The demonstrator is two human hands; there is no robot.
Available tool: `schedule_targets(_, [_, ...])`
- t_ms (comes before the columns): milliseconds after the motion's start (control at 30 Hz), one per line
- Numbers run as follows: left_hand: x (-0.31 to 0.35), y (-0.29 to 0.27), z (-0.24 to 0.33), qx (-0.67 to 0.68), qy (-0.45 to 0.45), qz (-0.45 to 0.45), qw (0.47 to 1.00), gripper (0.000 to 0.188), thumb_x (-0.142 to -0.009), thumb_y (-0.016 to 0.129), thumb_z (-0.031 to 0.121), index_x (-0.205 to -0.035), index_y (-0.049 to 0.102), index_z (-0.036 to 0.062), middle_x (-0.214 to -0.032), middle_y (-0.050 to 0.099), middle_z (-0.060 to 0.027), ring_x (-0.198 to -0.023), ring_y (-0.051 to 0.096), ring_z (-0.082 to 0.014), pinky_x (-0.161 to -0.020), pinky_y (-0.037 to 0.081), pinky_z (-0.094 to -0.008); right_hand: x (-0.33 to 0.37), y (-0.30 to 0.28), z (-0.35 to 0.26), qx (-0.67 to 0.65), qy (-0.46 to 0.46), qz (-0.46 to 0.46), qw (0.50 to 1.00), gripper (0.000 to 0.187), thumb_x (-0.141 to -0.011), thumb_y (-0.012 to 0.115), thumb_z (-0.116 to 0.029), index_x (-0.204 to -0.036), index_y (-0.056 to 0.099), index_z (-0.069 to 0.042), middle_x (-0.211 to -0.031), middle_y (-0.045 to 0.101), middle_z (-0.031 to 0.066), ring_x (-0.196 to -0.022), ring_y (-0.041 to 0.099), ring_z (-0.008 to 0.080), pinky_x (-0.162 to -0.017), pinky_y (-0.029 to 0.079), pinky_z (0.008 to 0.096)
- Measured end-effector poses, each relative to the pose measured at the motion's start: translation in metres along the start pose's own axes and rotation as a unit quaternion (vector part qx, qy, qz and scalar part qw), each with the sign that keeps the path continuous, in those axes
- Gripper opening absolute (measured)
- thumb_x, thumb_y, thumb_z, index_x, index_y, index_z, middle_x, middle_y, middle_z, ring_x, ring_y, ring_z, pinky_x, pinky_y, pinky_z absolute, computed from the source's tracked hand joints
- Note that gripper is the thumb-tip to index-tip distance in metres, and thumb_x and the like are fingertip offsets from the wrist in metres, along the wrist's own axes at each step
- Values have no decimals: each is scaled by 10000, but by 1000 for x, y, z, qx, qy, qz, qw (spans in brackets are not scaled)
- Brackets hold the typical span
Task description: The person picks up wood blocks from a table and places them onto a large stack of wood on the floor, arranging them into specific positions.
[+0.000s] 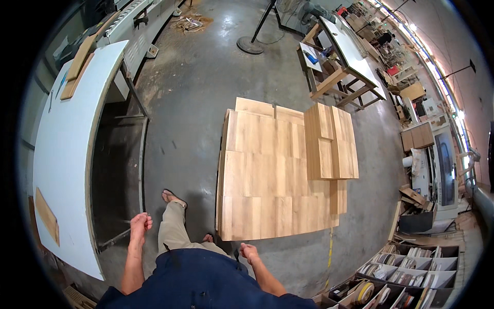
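Wood-grain panels (267, 175), pale brown, lie stacked flat mid-frame on the grey floor (185, 103); approx. 3 rows show on top, plus 2 pcs peeking out at the upper edge. Exact no. can't be told, seams blend w/ the grain. On the pile's right side, 2 taller stacks (345, 144) stand next to each other, w/ 1 lower stack (338, 196) just below. Person's 2 hands, btm of frame: L hand (141, 225) near the metal frame (141, 159) of the white surface (72, 154), fingers curled in; R hand (249, 252) just beside the pile's lower edge, fingers partly bent, can't tell how tight or if gripping anything. White surface, far left, has 2 overlapping boards (82, 56) up top, 1 board (47, 217) lower down. Upper right: 1 white-topped table (350, 51), w/ 1 blue bottle (311, 57) on a low shelf by it. Lower right: 1 divided rack (431, 280) w/ many rolls (364, 292), too many to count; any lettering there too small to read.
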State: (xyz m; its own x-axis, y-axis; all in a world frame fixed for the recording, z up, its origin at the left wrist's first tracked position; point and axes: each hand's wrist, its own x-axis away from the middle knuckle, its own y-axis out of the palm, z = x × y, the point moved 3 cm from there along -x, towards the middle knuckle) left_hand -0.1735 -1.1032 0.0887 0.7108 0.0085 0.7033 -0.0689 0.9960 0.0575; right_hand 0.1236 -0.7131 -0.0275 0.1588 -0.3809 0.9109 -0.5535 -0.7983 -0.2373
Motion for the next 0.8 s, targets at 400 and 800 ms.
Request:
schedule_targets(400, [-59, -35, 175, 20, 125, 34, 991, 277, -894, 546, 150, -1108, 582, -21, -944, 646, -96, -805, 604, -126, -703, 490, -247, -12, 185, -236, 79, -96, -133, 983, 254, -901, 559, -236, -912, 592, 16, -765, 634, 112, -624, 583, 162, -570, 509, 298])
schedule_targets(800, [-123, -88, 365, -118, 245, 175, 946, 282, -897, 552, 162, -1106, 577, -25, -953, 634, -72, -833, 571, -113, -762, 465, -251, 3, 391, -460, 155, -193, -242, 938, 173, -893, 574, -181, -830, 573, -20, -707, 589, 49, -604, 564, 149, -570, 477, 269])
